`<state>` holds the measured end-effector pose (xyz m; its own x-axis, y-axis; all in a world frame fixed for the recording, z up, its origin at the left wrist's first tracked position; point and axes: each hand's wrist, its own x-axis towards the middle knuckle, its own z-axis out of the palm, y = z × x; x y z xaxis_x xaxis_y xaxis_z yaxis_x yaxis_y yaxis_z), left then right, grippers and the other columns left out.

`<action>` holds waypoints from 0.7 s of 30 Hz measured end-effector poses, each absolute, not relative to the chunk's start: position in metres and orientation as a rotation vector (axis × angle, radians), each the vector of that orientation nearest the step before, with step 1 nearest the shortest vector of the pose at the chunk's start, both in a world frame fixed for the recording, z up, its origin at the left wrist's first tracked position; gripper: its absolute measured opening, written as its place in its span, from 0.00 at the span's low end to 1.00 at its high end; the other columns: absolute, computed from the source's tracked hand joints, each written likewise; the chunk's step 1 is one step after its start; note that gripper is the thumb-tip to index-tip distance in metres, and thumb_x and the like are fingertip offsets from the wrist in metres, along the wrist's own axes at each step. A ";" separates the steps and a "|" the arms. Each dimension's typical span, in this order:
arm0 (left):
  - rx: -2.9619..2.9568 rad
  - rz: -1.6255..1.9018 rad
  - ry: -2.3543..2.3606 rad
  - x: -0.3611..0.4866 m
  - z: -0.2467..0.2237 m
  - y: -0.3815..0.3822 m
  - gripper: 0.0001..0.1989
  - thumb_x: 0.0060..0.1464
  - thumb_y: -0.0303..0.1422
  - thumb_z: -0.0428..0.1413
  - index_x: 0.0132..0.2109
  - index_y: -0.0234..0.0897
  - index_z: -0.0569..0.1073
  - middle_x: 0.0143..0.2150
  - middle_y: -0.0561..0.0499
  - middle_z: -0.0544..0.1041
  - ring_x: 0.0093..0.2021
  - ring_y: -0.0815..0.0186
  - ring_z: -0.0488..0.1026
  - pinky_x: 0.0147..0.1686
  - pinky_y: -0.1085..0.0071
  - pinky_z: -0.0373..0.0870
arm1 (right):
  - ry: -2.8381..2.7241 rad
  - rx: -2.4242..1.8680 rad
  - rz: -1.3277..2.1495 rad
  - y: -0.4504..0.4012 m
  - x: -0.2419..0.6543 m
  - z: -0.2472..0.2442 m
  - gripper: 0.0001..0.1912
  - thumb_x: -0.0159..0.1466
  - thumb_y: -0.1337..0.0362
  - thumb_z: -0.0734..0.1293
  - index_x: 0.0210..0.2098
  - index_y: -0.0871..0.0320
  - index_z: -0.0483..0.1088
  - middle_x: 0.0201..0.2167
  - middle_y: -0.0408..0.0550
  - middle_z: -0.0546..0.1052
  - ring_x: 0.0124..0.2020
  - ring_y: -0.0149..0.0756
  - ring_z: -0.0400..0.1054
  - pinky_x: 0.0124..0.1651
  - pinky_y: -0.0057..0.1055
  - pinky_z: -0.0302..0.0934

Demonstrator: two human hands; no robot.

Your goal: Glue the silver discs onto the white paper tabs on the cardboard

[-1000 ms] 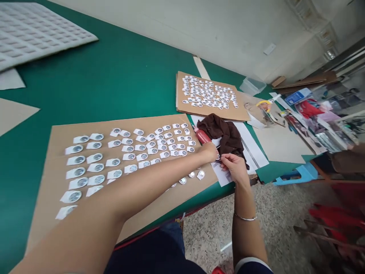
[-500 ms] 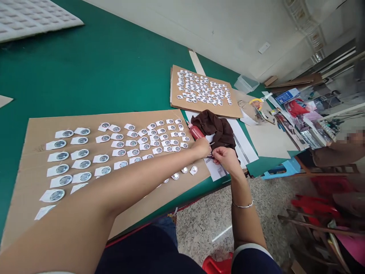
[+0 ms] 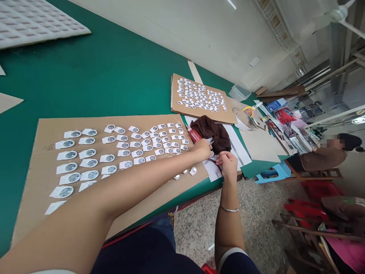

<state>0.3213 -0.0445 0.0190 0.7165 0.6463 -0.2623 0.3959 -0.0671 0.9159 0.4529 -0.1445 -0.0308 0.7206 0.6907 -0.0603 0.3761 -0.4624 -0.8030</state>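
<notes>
My left hand [image 3: 202,150] is closed, fingers curled, over the right end of a cardboard sheet [image 3: 45,152]. A slim metal tip [image 3: 211,143] pokes out beyond its fingers; the rest of that object is hidden. Just right of it, my right hand [image 3: 227,161] has thumb and fingertips pressed together in a pinch, and what lies in them is too small to tell. A small round whitish piece [image 3: 211,153] shows between the hands. Behind them lie a crumpled dark brown cloth [image 3: 212,133] and a red bottle [image 3: 194,134]. White tags with round metallic discs [image 3: 91,174] stand in rows on the cardboard.
A second cardboard stack [image 3: 176,97] carries many similar pieces. White paper [image 3: 239,146] lies under the cloth. Farther right are a clear plastic box [image 3: 240,92], yellow-handled scissors [image 3: 249,110] and a blue stool [image 3: 275,172]. A seated person [image 3: 323,159] is at the far right.
The camera view has turned slightly rightward and up, so the seated person shows more fully. My right hand has shifted slightly lower and away from my left hand, still pinched. My left hand stays closed.
</notes>
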 end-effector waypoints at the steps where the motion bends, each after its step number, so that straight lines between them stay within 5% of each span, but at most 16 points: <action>1: 1.715 0.277 0.815 0.316 0.027 -0.043 0.13 0.57 0.36 0.51 0.47 0.34 0.69 0.47 0.45 0.70 0.43 0.64 0.69 0.43 0.62 0.69 | -0.783 -2.091 0.498 -0.145 0.452 -0.031 0.16 0.63 0.59 0.60 0.47 0.59 0.64 0.45 0.50 0.70 0.42 0.36 0.67 0.42 0.38 0.65; 3: 1.748 0.369 0.758 0.299 0.047 -0.034 0.10 0.50 0.34 0.58 0.39 0.33 0.73 0.40 0.46 0.75 0.38 0.68 0.71 0.40 0.71 0.67 | -0.762 -2.058 0.500 -0.147 0.448 -0.031 0.15 0.63 0.58 0.60 0.47 0.58 0.65 0.47 0.50 0.69 0.43 0.36 0.66 0.44 0.38 0.65; 6: 1.788 0.481 0.749 0.247 0.075 -0.009 0.11 0.47 0.33 0.59 0.39 0.34 0.74 0.32 0.50 0.77 0.31 0.72 0.71 0.32 0.74 0.64 | -0.762 -1.971 0.414 -0.147 0.442 -0.028 0.11 0.57 0.56 0.63 0.35 0.56 0.67 0.30 0.47 0.73 0.24 0.35 0.67 0.29 0.35 0.66; 9: 1.846 0.505 0.917 0.166 0.088 0.015 0.04 0.42 0.27 0.60 0.30 0.31 0.75 0.30 0.49 0.76 0.31 0.70 0.71 0.30 0.73 0.62 | -0.757 -1.901 0.304 -0.142 0.438 -0.026 0.10 0.52 0.55 0.66 0.30 0.55 0.68 0.25 0.47 0.72 0.19 0.36 0.65 0.26 0.37 0.66; 15: 1.873 0.110 1.537 0.034 0.053 0.019 0.05 0.40 0.31 0.59 0.29 0.36 0.75 0.31 0.50 0.77 0.28 0.67 0.71 0.24 0.73 0.61 | -0.860 -1.884 0.206 -0.120 0.427 -0.016 0.12 0.51 0.55 0.67 0.30 0.56 0.70 0.22 0.48 0.72 0.18 0.36 0.67 0.25 0.36 0.66; 21: 1.920 0.052 1.569 0.018 0.012 0.009 0.06 0.43 0.36 0.57 0.28 0.38 0.75 0.29 0.49 0.76 0.28 0.65 0.70 0.23 0.72 0.58 | -1.083 -2.009 0.177 -0.087 0.410 0.002 0.17 0.54 0.53 0.64 0.35 0.59 0.70 0.24 0.50 0.73 0.21 0.37 0.69 0.28 0.36 0.66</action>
<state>0.0181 0.0085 0.0124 0.2831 0.8891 -0.3596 0.8633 -0.0729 0.4994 0.4097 -0.0866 0.0018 0.6189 0.7468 0.2435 0.6304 -0.2873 -0.7211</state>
